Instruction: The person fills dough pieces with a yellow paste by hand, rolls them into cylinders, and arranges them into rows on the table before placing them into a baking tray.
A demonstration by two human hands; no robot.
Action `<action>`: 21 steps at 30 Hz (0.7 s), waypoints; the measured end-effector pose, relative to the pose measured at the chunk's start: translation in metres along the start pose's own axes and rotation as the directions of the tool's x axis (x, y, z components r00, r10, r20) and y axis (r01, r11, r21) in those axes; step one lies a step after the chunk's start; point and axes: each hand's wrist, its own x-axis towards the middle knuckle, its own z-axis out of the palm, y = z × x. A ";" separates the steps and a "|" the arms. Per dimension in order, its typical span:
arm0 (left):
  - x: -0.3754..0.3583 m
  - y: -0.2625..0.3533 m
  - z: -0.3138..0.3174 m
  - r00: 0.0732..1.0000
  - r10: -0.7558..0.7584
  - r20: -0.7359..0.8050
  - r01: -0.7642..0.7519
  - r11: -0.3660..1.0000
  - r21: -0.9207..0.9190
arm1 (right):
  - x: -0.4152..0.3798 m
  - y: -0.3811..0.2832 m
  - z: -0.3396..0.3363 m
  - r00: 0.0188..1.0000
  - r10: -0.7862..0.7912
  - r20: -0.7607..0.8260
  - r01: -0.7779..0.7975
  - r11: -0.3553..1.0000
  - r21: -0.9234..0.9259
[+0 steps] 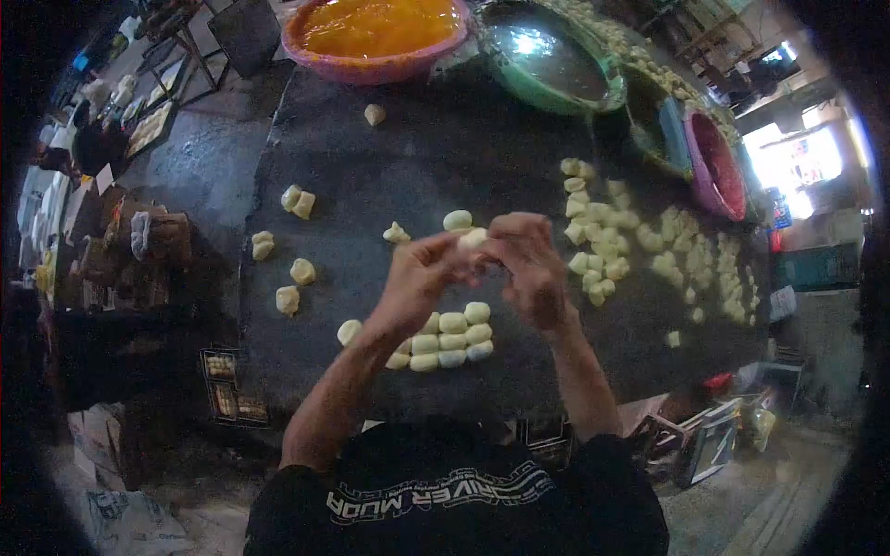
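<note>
Both my hands meet above a dark work slab (445, 157). My left hand (422, 276) and my right hand (530, 262) pinch one pale dough piece (473, 238) between their fingertips. Just below the hands lies a tidy block of shaped dough pieces (451, 335) in rows. Another shaped piece (457, 220) rests on the slab right behind my fingers.
A big heap of cut dough pieces (607, 236) spreads to the right. Loose pieces (298, 200) dot the left side. At the far edge stand an orange-filled pink basin (375, 32), a green basin (547, 56) and a magenta basin (714, 167). Trays and clutter fill the left floor.
</note>
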 end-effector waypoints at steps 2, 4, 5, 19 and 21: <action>0.001 -0.015 0.016 0.991 0.097 -0.095 -0.074 0.973 0.220 | -0.023 0.023 0.021 0.994 0.098 0.042 -0.103 0.984 0.143; 0.000 -0.029 0.026 0.952 0.195 -0.238 -0.107 0.936 0.337 | -0.033 0.030 0.029 0.917 0.370 0.148 -0.396 0.807 0.438; 0.002 -0.035 0.025 0.951 0.193 -0.242 -0.104 0.936 0.337 | -0.034 0.029 0.034 0.917 0.369 0.151 -0.397 0.805 0.440; 0.016 -0.066 -0.007 0.895 0.318 -0.312 -0.232 0.931 0.283 | -0.066 0.031 0.083 0.703 0.697 0.138 -0.695 0.634 0.338; 0.001 -0.049 -0.025 0.795 0.578 -0.183 -0.350 0.684 0.641 | -0.048 0.014 0.073 0.834 0.551 0.020 -0.549 0.834 -0.060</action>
